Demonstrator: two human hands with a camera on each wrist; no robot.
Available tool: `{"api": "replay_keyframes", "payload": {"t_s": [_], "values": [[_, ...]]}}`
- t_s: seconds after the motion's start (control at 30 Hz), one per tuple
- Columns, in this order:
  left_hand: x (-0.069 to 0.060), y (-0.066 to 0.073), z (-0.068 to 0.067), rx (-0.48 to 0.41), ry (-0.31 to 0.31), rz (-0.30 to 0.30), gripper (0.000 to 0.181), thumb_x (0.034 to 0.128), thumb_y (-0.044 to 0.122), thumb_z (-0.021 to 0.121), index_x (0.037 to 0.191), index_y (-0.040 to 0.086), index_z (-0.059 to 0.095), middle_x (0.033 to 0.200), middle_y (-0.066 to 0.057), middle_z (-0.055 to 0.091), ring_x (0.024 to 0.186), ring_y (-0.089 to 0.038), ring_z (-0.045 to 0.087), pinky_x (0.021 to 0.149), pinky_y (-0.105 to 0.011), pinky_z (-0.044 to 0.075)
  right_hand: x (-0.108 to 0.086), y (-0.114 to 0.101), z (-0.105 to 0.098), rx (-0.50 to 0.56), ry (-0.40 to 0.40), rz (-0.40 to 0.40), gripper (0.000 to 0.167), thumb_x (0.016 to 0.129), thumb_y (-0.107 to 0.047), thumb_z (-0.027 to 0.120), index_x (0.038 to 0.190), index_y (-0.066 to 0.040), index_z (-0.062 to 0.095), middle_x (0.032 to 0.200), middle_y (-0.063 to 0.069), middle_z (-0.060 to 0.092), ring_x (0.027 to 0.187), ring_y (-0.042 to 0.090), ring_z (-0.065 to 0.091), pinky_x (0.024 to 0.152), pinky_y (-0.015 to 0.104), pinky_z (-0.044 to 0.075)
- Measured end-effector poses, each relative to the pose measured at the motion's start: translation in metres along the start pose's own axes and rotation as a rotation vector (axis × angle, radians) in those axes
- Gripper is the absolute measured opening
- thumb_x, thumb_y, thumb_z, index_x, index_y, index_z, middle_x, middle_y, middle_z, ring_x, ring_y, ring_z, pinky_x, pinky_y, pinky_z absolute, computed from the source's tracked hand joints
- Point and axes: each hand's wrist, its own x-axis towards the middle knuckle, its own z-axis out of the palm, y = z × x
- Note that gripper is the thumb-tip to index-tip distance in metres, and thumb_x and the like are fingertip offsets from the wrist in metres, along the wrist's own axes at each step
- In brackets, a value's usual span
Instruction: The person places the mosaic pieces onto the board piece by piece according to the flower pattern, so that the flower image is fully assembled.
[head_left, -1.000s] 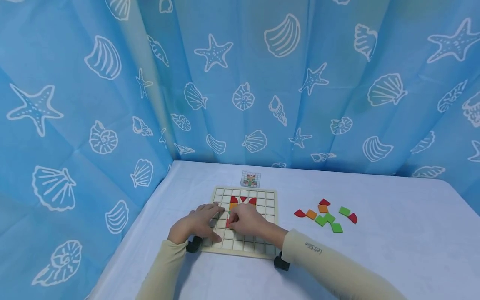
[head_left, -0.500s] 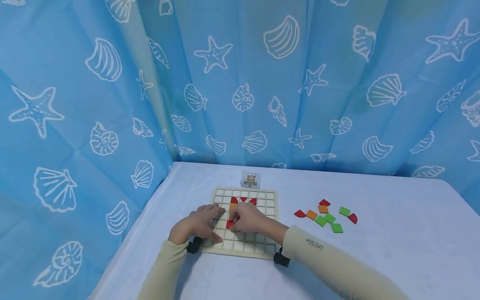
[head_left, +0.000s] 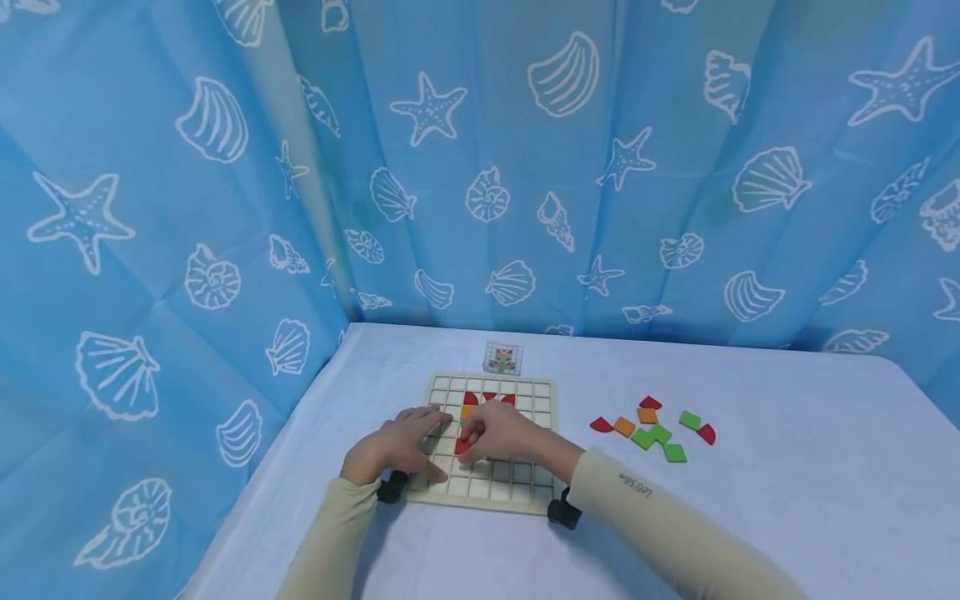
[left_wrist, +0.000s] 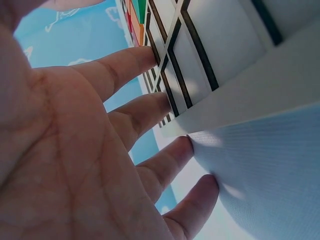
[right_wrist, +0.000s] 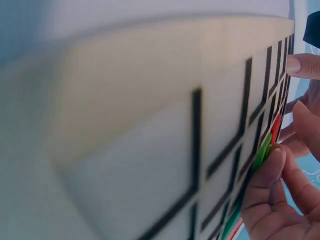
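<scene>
A framed grid board (head_left: 480, 502) lies on the table with red, orange and green pieces in its upper middle. My left hand (head_left: 401, 443) is spread over the board's left edge; in the left wrist view its fingers reach the grid and rim. My right hand (head_left: 502, 433) bends over the middle, fingers curled, fingertips at a red piece (head_left: 462, 447). In the right wrist view the right fingertips meet beside a green piece (right_wrist: 262, 152), near a red piece (right_wrist: 276, 127). Whether they pinch a piece is unclear; the hand hides part of the board.
Loose red, orange and green pieces, among them a green one (head_left: 676, 452) and a red one (head_left: 602, 425), lie on the table (head_left: 787, 467) right of the board. A small clear-sided card with a pattern (head_left: 502, 358) stands behind it. A blue shell-print curtain surrounds the back and left.
The right hand has shifted only slightly, and more of the red piece by its fingertips shows than a second ago. The left hand keeps its place on the board.
</scene>
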Motion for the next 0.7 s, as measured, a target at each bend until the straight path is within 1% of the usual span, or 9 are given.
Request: {"api": "replay_keyframes", "payload": {"t_s": [0.07,0.13,0.2,0.3,0.4,0.57,0.7], "values": [[0.001,0.001,-0.001,0.003,0.002,0.003,0.087,0.0715,0.037,0.088,0.146,0.021,0.045,0.161,-0.009,0.031,0.148,-0.036,0.023,0.114,-0.070,0.019,-0.001,0.003,-0.001,0.021,0.010,-0.019,0.023,0.079,-0.019,0.084,0.096,-0.009,0.073,0.080,-0.004,0.068,0.076,0.010,0.061,0.068,0.024,0.052],[0.001,0.001,-0.001,0.012,0.004,0.004,0.087,0.0713,0.038,0.088,0.146,0.021,0.046,0.161,-0.009,0.032,0.148,-0.036,0.024,0.114,-0.070,0.020,-0.002,0.006,-0.002,0.068,0.012,-0.033,0.023,0.080,-0.018,0.083,0.098,-0.008,0.073,0.082,-0.003,0.068,0.077,0.011,0.062,0.068,0.024,0.053],[0.001,0.001,-0.001,0.014,0.005,0.004,0.087,0.0712,0.039,0.088,0.145,0.021,0.046,0.160,-0.009,0.032,0.148,-0.036,0.024,0.114,-0.070,0.020,-0.004,0.010,-0.004,0.125,-0.002,-0.046,0.024,0.082,-0.019,0.082,0.101,-0.008,0.073,0.085,-0.002,0.069,0.078,0.012,0.063,0.068,0.025,0.054],[0.000,-0.001,0.000,0.007,0.006,0.007,0.087,0.0713,0.038,0.088,0.145,0.021,0.046,0.160,-0.010,0.033,0.148,-0.036,0.024,0.114,-0.069,0.020,-0.008,0.013,-0.007,0.195,-0.045,-0.054,0.025,0.084,-0.018,0.080,0.105,-0.007,0.072,0.088,0.000,0.069,0.080,0.014,0.063,0.067,0.026,0.055],[0.001,-0.001,0.001,0.007,0.007,0.007,0.086,0.0715,0.039,0.088,0.145,0.022,0.046,0.160,-0.009,0.032,0.148,-0.035,0.024,0.115,-0.068,0.020,-0.012,0.018,-0.013,0.204,-0.063,-0.056,0.027,0.084,-0.019,0.080,0.108,-0.008,0.072,0.088,0.000,0.069,0.080,0.014,0.063,0.068,0.025,0.055],[0.002,0.000,0.001,0.005,0.008,-0.004,0.086,0.0715,0.039,0.088,0.146,0.023,0.046,0.161,-0.008,0.032,0.149,-0.035,0.024,0.116,-0.067,0.020,-0.022,0.030,-0.026,0.208,-0.032,-0.014,0.030,0.083,-0.021,0.081,0.109,-0.010,0.072,0.092,0.001,0.069,0.081,0.016,0.064,0.068,0.028,0.057],[0.001,0.000,0.001,0.000,0.010,-0.008,0.087,0.0713,0.038,0.088,0.146,0.024,0.046,0.161,-0.007,0.032,0.149,-0.035,0.023,0.116,-0.066,0.020,-0.033,0.043,-0.042,0.216,-0.009,0.001,0.032,0.084,-0.021,0.080,0.112,-0.007,0.071,0.095,0.004,0.068,0.084,0.018,0.068,0.070,0.031,0.058]]}}
